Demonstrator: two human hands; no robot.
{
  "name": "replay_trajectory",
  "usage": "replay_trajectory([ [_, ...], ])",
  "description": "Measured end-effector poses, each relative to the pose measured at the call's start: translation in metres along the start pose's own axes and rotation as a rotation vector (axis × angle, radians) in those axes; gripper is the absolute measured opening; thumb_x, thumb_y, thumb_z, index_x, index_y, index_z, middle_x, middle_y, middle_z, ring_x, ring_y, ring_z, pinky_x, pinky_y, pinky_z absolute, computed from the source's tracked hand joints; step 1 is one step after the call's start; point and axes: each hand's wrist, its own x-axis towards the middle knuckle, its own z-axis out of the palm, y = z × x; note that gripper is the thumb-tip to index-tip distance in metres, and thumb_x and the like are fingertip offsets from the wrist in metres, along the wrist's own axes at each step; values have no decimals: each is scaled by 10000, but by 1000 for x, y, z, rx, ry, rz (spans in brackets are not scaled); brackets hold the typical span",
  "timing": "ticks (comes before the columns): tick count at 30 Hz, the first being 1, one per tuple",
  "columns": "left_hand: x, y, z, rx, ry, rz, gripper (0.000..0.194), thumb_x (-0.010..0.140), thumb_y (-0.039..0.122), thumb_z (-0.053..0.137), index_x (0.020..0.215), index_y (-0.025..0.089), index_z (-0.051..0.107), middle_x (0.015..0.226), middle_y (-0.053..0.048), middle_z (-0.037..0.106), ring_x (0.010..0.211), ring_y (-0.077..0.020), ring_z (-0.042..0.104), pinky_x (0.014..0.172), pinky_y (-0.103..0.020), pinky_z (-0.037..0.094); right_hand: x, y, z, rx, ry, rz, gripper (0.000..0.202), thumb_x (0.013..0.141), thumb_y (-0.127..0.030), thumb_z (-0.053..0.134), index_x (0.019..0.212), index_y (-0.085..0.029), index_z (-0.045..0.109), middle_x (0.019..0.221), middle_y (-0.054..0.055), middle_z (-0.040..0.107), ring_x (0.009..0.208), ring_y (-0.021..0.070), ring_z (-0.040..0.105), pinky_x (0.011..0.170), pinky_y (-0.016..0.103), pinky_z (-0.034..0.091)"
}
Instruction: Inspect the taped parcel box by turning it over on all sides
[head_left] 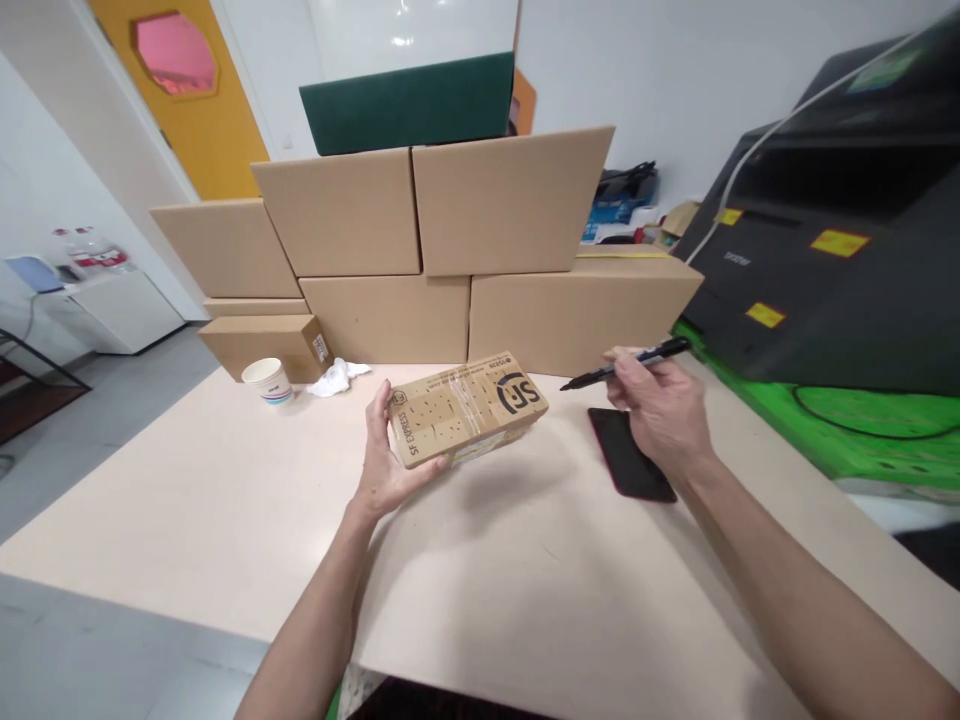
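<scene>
A small brown cardboard box [465,408] with dark SF Express print and clear tape across its top is tilted above the table. My left hand [391,465] grips its left end, thumb along the near edge and fingers behind. To the right, my right hand [660,405] holds a black marker [626,363], its tip pointing left toward the box but apart from it. Below that hand a dark phone with a red edge [626,460] lies flat on the pale table [525,590].
Stacked cartons [386,318] line the back, topped by a dark green box [409,105]. A paper cup [268,382] and crumpled tissue [337,377] are at the back left, beside a smaller carton [259,343]. A large dark machine [832,270] stands right, over a green surface [817,430].
</scene>
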Motion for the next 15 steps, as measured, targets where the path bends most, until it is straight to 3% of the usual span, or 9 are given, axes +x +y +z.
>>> replay_trajectory([
  [2, -1, -2, 1, 45, -26, 70, 1245, 676, 525, 923, 1660, 351, 182, 1612, -145, 323, 1511, -397, 363, 1241, -588, 347, -17, -18, 3, 69, 16, 70, 422, 784, -632, 816, 845, -233, 692, 529, -55, 535, 425, 99, 466, 375, 236, 295],
  [5, 0, -4, 1, 97, -36, 144, 1251, 694, 545, 912, 1668, 355, 149, 1611, -151, 311, 1502, -399, 369, 1226, -602, 362, -38, -36, 10, 78, -117, 103, 407, 773, -552, 865, 829, -239, 612, 529, -56, 605, 386, 105, 518, 365, 222, 352],
  [7, 0, -6, 0, 121, -34, 162, 1255, 699, 570, 900, 1671, 337, 141, 1611, -163, 312, 1496, -404, 379, 1215, -606, 377, -48, -45, 16, 62, -188, 35, 369, 789, -445, 874, 807, -242, 567, 535, -66, 614, 382, 109, 536, 381, 225, 390],
  [11, -1, -7, 1, 145, -35, 183, 1238, 721, 599, 875, 1673, 314, 135, 1613, -176, 319, 1501, -410, 376, 1211, -609, 382, -59, -61, 29, -107, -133, -232, 159, 863, -281, 775, 802, -228, 637, 630, -46, 640, 493, 108, 579, 478, 236, 454],
  [15, 0, -6, 1, 156, -38, 198, 1234, 720, 598, 877, 1669, 308, 144, 1595, -179, 333, 1473, -401, 404, 1200, -609, 395, -59, -69, 40, -315, -407, -304, 135, 878, -193, 660, 745, -213, 676, 679, -20, 678, 590, 114, 605, 554, 228, 479],
])
